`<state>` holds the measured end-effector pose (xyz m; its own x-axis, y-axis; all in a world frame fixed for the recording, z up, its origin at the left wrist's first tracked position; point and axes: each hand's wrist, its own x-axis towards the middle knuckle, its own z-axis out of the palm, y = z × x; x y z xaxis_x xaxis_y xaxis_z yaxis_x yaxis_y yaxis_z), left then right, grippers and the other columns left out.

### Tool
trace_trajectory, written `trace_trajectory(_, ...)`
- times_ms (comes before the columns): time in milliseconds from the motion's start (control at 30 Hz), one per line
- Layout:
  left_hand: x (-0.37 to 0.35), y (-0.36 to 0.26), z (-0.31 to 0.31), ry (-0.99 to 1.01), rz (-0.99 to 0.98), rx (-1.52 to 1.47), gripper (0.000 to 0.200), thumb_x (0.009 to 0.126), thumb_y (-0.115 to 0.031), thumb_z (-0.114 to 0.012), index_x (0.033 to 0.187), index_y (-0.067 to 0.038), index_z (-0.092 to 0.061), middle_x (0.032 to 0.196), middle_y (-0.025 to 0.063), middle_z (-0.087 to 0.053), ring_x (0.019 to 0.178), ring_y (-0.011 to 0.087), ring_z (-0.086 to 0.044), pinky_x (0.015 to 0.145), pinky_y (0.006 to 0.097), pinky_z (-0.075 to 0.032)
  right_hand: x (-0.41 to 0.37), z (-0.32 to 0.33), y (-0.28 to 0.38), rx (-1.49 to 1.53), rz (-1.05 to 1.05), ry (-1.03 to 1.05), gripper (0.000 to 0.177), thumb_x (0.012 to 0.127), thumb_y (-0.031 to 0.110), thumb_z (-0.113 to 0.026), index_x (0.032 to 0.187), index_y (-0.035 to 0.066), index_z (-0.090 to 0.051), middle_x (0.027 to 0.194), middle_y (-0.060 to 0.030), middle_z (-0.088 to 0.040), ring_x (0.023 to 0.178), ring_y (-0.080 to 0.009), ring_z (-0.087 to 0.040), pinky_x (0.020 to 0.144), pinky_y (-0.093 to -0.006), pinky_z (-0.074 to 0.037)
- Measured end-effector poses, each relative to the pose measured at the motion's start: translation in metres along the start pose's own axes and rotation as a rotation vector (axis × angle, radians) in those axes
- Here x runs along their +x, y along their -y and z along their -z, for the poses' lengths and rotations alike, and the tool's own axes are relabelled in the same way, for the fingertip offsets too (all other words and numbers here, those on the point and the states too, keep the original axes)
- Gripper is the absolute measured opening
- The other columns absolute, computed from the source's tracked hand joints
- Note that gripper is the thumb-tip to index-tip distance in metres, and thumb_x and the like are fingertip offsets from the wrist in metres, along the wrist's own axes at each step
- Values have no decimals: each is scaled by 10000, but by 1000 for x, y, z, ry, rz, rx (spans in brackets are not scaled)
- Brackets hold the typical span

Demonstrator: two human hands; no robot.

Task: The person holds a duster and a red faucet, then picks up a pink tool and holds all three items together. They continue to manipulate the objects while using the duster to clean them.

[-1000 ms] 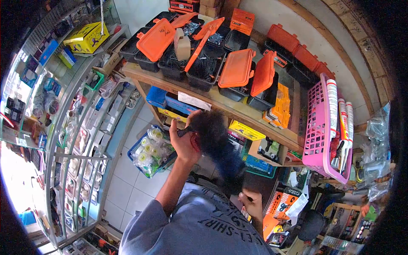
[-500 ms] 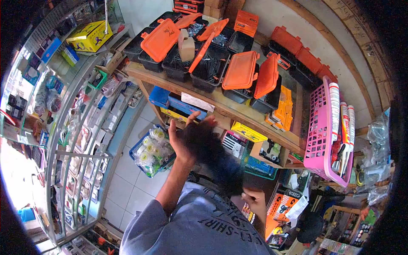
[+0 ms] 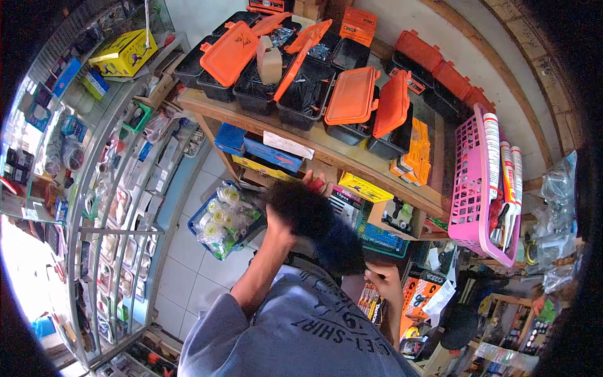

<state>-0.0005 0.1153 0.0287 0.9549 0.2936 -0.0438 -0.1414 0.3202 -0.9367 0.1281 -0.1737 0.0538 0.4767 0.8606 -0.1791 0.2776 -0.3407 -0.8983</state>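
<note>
A black, fluffy duster (image 3: 303, 210), blurred along its length, slants down to the right in front of my chest. My left hand (image 3: 282, 231) is closed around its upper part, with fingertips showing beyond the dark fluff. Beside those fingertips is a small red piece (image 3: 316, 184), which may be the duster's end. At the lower right, my right hand (image 3: 384, 279) has curled fingers against the duster's dark lower end. The fluff hides much of the grip of both hands.
A wooden shelf (image 3: 251, 113) carries black bins with orange lids (image 3: 352, 94). Under it stand a blue box (image 3: 273, 156) and a yellow box (image 3: 366, 187). A blue basket of bagged rolls (image 3: 200, 231) is at left. A pink basket (image 3: 468, 182) holds tubes. Glass display shelves (image 3: 119, 231) line the left.
My left hand has gone from raised, spread fingers to closed around the duster's upper part. The red piece now shows there. My right hand has risen slightly, and the view has shifted a little.
</note>
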Motion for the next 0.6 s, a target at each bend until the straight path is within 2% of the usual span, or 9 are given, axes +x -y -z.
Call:
trace_trajectory(33,13,-39,30,194,-141,915,838,895,-672,-341,1319,42,-458,1313,188,-535,1247,343,-474,1110,455,-305,-2,2,1,-40,16,-43,108,854,-24,-640,947,-68,-672,689,-47,-616,623,-112,-595,609,-260,-490)
trace_trajectory(133,-14,-7,-4,68,65,722,845,880,-668,-369,1342,36,-437,1334,184,-514,1253,356,-469,1102,445,-315,-3,7,-15,67,-50,-201,147,847,-28,-638,983,-60,-684,712,-75,-650,645,-112,-612,607,-261,-489)
trace_trajectory(200,-5,-14,5,236,182,658,882,874,-693,-343,1370,34,-407,1386,191,-466,1270,370,-449,1100,467,-308,-3,14,-1,-18,-55,-87,145,853,-25,-626,982,-62,-682,748,-87,-676,638,-100,-594,605,-258,-486)
trace_trajectory(267,1,-15,10,204,-129,1339,614,966,-487,-359,1360,-29,-468,1293,124,-573,1207,238,-530,1009,342,-432,-2,12,6,-57,18,-41,63,866,-12,-609,861,-60,-649,716,-52,-650,607,-87,-559,574,-248,-463)
trace_trajectory(300,-1,-4,4,207,-128,1339,614,966,-487,-359,1360,-29,-468,1293,124,-573,1207,238,-530,1009,342,-432,-2,12,3,-48,20,-119,64,864,-11,-607,861,-65,-641,708,-48,-641,608,-97,-569,572,-254,-463)
trace_trajectory(400,-16,30,-16,-153,-201,1088,584,963,-444,-358,1381,-45,-444,1253,150,-578,1202,276,-514,1083,433,-346,-2,15,-1,-40,-8,-68,133,856,-17,-613,966,-65,-671,720,-60,-662,630,-110,-597,574,-256,-462)
trace_trajectory(433,-3,4,-2,132,-170,898,660,935,-528,-363,1357,-31,-464,1237,160,-580,1210,311,-496,1098,486,-314,-2,17,-5,-40,14,75,122,856,-12,-618,951,-72,-664,709,-57,-661,622,-95,-575,567,-246,-452)
trace_trajectory(467,0,1,0,168,-91,914,724,910,-601,-352,1313,-19,-505,1220,187,-577,1212,320,-485,1105,485,-311,-3,16,-6,-40,14,76,122,856,-12,-618,951,-72,-664,709,-57,-661,622,-95,-575,567,-246,-452)
trace_trajectory(600,-8,-1,-7,3,-193,941,766,895,-641,-355,1310,-18,-515,1311,230,-514,1289,340,-427,1131,502,-267,-7,15,-9,37,-97,-97,202,881,90,-668,1043,-30,-688,732,-58,-690,605,-81,-581,553,-237,-457)
